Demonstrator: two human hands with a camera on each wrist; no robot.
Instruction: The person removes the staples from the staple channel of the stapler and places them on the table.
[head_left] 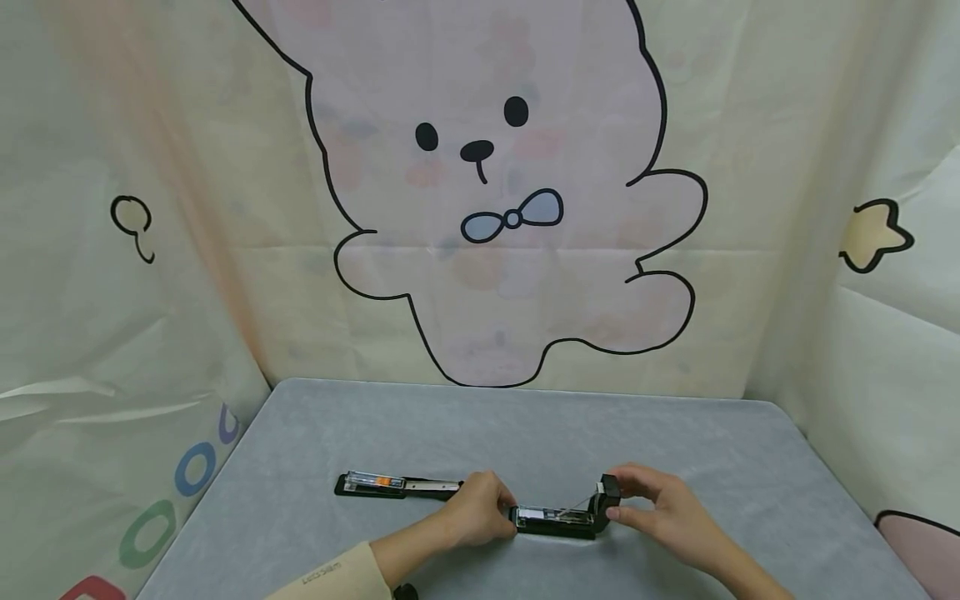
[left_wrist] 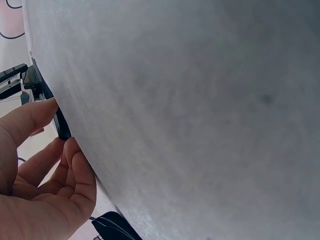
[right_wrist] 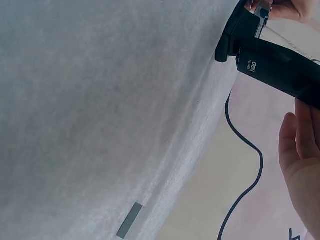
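Note:
A black stapler (head_left: 557, 523) lies on the table with its top raised at the right end, the metal magazine and a thin spring showing. My left hand (head_left: 480, 507) pinches the left end of its base; the left wrist view shows the dark base tip (left_wrist: 63, 125) between thumb and fingers. On the raised black top (right_wrist: 280, 67), white "deli" lettering is visible. My right hand (head_left: 663, 512) holds that top between thumb and fingers. Left of my left hand lies a second black stapler-like thing (head_left: 371, 485), opened flat, with an orange mark; its right end is partly hidden.
Grey cloth covers the table (head_left: 300, 425). A small grey strip (right_wrist: 130, 220) lies on it in the right wrist view. Hanging sheets with a printed cartoon animal (head_left: 495, 292) stand behind the table, and more sheets flank both sides.

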